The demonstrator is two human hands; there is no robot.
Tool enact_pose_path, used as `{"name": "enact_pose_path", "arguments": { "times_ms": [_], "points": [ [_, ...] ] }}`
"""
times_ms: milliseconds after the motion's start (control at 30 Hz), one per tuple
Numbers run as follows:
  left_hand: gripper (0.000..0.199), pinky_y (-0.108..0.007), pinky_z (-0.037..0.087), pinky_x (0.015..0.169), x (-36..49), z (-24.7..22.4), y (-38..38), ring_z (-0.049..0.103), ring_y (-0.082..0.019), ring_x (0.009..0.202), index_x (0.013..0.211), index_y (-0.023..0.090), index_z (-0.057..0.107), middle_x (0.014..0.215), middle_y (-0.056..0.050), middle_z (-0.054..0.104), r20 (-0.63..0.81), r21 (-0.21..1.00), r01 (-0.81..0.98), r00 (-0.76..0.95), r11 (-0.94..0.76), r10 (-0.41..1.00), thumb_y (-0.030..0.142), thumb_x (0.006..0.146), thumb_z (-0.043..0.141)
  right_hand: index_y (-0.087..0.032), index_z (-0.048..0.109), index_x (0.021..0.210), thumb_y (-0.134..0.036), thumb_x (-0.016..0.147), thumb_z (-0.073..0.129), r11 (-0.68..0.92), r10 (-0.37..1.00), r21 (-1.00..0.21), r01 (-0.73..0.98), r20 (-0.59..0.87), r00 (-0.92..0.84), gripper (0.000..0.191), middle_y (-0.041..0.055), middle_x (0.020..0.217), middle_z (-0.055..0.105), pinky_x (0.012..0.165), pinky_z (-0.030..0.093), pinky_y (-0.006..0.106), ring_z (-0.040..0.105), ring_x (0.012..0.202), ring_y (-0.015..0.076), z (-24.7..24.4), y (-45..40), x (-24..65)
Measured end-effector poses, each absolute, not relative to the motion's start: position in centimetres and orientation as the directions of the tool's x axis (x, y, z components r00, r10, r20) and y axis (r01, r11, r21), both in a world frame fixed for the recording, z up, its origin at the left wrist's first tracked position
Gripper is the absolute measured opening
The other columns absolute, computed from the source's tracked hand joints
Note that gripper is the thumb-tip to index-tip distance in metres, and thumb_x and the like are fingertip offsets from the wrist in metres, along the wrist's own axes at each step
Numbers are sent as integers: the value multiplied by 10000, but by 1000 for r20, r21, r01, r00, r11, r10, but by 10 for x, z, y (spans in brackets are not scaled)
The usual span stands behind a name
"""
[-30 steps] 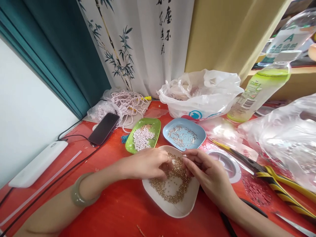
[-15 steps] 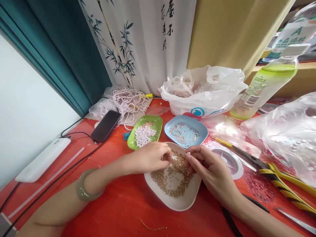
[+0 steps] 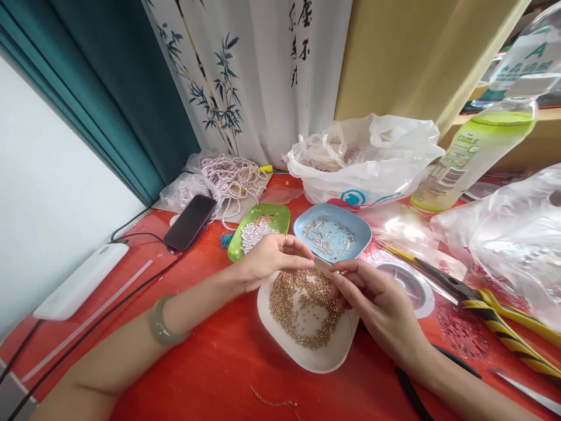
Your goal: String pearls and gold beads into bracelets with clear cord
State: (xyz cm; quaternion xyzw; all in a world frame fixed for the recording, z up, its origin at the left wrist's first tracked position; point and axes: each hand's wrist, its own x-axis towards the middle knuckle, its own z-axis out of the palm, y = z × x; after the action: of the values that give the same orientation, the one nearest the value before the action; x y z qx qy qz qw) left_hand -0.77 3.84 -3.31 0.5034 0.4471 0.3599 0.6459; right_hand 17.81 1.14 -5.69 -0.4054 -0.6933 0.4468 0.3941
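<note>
My left hand [image 3: 280, 257] reaches over the back of the white dish, thumb and fingers pinched toward my right hand. What it pinches is too small to make out. A thin straight line shows between the two sets of fingertips; I cannot tell whether it is a wire or pin. My right hand [image 3: 372, 292] is closed at the dish's right side, with a small white pearl bead [image 3: 336, 272] between thumb and forefinger. Below both hands, the white dish [image 3: 307, 362] holds many small gold beads [image 3: 302, 333].
Behind are a green dish [image 3: 280, 216] of pearl beads and a blue dish [image 3: 362, 231] of metal pins. Yellow-handled pliers [image 3: 495, 316], a clear spool [image 3: 421, 292] and a tall bottle [image 3: 477, 158] stand right. A phone [image 3: 190, 222] and white power strip [image 3: 81, 280] lie left.
My left hand has risen from over the gold beads, and its curled fingers have straightened toward my right hand. The right hand keeps its pinch on the pearl bead.
</note>
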Motion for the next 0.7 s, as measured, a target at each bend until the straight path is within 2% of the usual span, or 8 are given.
{"name": "enact_pose_path", "arguments": {
  "times_ms": [133, 300, 700],
  "points": [
    [117, -172, 413, 567, -11, -40, 42, 539, -58, 601, 706, 110, 640, 690, -11, 606, -211, 938, -208, 300, 279, 930, 140, 615, 708, -176, 522, 840, -273, 843, 431, 287, 914, -928, 236, 192, -358, 132, -13, 552, 583, 438, 447, 200, 550, 469, 100, -57, 11, 179],
    [102, -158, 436, 566, -11, -41, 43, 557, -50, 567, 718, 105, 640, 667, -10, 625, -225, 881, -350, 280, 318, 933, 122, 636, 698, -170, 516, 846, -279, 837, 422, 293, 914, -919, 266, 187, -361, 144, -9, 545, 586, 427, 447, 203, 554, 461, 107, -57, 11, 177],
    [105, -102, 463, 510, -10, -40, 44, 574, -39, 518, 721, 76, 640, 681, -30, 647, -247, 828, -452, 238, 332, 939, 96, 633, 693, -158, 517, 827, -251, 829, 408, 364, 898, -864, 348, 226, -378, 143, -9, 519, 579, 432, 432, 210, 533, 433, 101, -52, 11, 176]
  ]
}}
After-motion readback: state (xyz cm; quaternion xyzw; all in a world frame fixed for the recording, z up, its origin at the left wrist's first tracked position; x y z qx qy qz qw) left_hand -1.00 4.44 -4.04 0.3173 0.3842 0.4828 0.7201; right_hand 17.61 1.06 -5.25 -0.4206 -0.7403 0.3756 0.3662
